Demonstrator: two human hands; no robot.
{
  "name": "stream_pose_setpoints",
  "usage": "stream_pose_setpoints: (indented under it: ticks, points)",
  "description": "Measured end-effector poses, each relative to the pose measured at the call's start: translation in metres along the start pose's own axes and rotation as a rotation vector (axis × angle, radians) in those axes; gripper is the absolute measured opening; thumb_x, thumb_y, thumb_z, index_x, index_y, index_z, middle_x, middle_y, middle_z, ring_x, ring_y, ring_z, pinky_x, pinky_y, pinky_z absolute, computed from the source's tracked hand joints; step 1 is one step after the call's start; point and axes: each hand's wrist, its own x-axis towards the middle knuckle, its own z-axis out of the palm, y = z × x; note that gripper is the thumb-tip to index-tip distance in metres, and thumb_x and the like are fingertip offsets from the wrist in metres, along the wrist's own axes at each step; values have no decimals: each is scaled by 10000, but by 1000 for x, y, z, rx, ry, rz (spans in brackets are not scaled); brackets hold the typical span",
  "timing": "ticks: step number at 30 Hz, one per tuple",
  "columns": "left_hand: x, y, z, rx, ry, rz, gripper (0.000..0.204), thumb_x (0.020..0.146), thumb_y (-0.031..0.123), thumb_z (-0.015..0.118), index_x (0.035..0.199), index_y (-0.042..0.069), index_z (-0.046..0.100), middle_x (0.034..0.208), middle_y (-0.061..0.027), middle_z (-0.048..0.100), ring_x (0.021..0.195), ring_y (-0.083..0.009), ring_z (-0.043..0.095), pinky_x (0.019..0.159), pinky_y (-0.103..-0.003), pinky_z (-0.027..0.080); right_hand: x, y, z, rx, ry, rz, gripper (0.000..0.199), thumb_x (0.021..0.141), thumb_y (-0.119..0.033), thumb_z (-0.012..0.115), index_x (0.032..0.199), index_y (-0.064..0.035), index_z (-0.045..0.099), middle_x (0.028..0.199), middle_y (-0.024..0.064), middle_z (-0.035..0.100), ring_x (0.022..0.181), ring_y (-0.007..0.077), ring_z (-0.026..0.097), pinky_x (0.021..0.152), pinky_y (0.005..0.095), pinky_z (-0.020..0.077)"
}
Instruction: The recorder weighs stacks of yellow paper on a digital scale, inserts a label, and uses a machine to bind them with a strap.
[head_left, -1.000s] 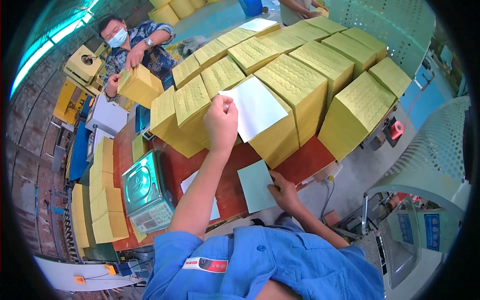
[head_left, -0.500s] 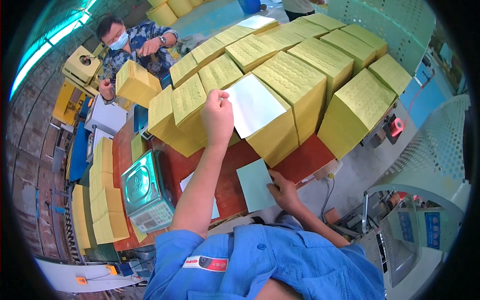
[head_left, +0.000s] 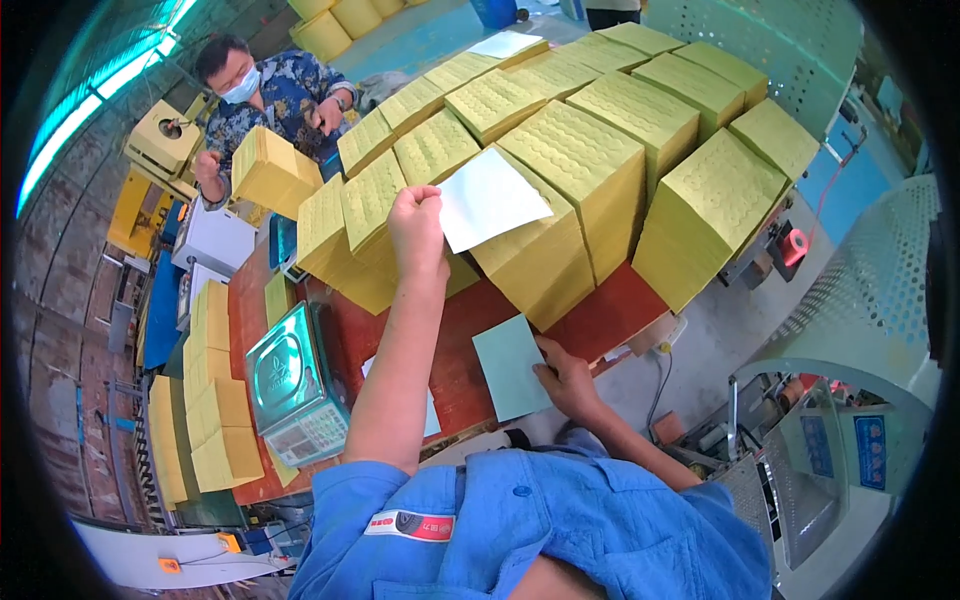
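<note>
My left hand (head_left: 417, 228) pinches the left edge of a white paper sheet (head_left: 490, 198). The sheet extends over the top of a tall yellow paper stack (head_left: 535, 265) at the near side of the pile. Lower and to the right, my right hand (head_left: 568, 382) grips the edge of a pale green-blue sheet (head_left: 508, 368), thumb on top, at the table's near edge. Partly behind my left forearm lies another pale sheet (head_left: 432, 415) on the red table (head_left: 462, 335).
Many yellow paper stacks (head_left: 620, 100) cover the far table. A scale (head_left: 290, 375) with a shiny pan stands at left, beside more yellow stacks (head_left: 222, 440). Across the table, a masked person (head_left: 270, 95) has a hand near a yellow stack (head_left: 272, 170). Perforated metal machinery (head_left: 865, 290) stands right.
My left hand has shifted slightly left, and the white sheet in it has turned and moved left with it. My right hand is nearly still. The person opposite has lowered one hand.
</note>
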Motion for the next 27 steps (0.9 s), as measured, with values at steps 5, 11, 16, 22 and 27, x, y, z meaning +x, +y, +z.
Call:
stream_pose_setpoints:
  ticks: [5, 11, 16, 22, 27]
  points:
    - [-4, 1, 8, 42, 35, 116, 123, 838, -3, 545, 953, 5, 589, 813, -58, 595, 695, -118, 558, 621, -259, 456, 0, -3, -2, 3, -21, 33, 468, 857, -53, 626, 1310, -47, 510, 808, 173, 629, 728, 243, 647, 685, 344, 509]
    - [-15, 1, 11, 583, 33, 207, 102, 880, 58, 557, 942, 2, 616, 637, -37, 554, 559, -132, 502, 566, -308, 426, -1, -3, -3, 3, -2, -15, 477, 854, -52, 627, 1315, -53, 505, 795, 168, 615, 716, 240, 633, 675, 346, 502]
    - [-13, 0, 10, 764, 22, 339, 82, 870, 113, 617, 870, 34, 640, 631, -91, 607, 559, -205, 561, 569, -345, 446, 0, -4, -1, 8, -2, -5, 409, 861, -60, 627, 1262, -43, 548, 817, 161, 643, 737, 237, 645, 685, 340, 507]
    - [-23, 16, 6, 896, 57, 362, 103, 854, 173, 672, 861, 72, 653, 572, -74, 582, 527, -242, 563, 538, -377, 438, -10, 0, -21, 44, -61, 41, 223, 861, -98, 598, 1069, -17, 609, 873, 206, 639, 828, 326, 659, 728, 402, 509]
    - [-19, 37, 12, 994, 24, 770, 179, 872, 199, 664, 931, 31, 649, 751, -115, 627, 666, -270, 611, 616, -388, 470, 2, 21, -55, 205, 91, 34, 198, 802, -71, 540, 971, 20, 590, 800, 109, 573, 780, 208, 597, 701, 334, 472]
